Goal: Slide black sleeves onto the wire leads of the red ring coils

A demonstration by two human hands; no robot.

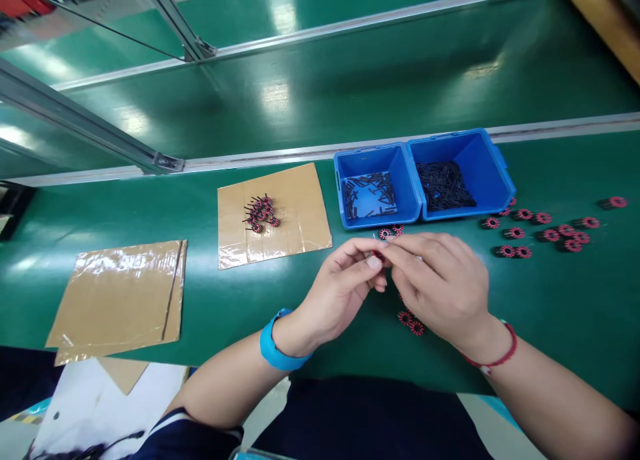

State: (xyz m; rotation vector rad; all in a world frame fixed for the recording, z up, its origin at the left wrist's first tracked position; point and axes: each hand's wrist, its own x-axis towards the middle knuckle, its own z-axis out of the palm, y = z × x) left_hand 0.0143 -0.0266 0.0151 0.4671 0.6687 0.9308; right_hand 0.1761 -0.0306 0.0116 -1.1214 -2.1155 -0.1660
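Observation:
My left hand [343, 283], with a blue band at the wrist, is closed on a small motor core [377, 254]. Only a bit of its red end shows between thumb and fingers. The fingertips of my right hand [443, 283] are pinched together against that core; what they grip is too small to make out. Just beyond my fingers stand two red-and-black motor cores [397, 229]. More motor cores [417, 327] lie below, partly covered by my right hand.
Two blue bins hold short black tubes: the left bin [415, 210] and the fuller right bin [493, 173]. Several loose motor cores [543, 218] lie at right. A cardboard sheet [300, 227] carries a cluster of cores with black tubes [261, 212]. Stacked cardboard sheets [120, 293] lie at left.

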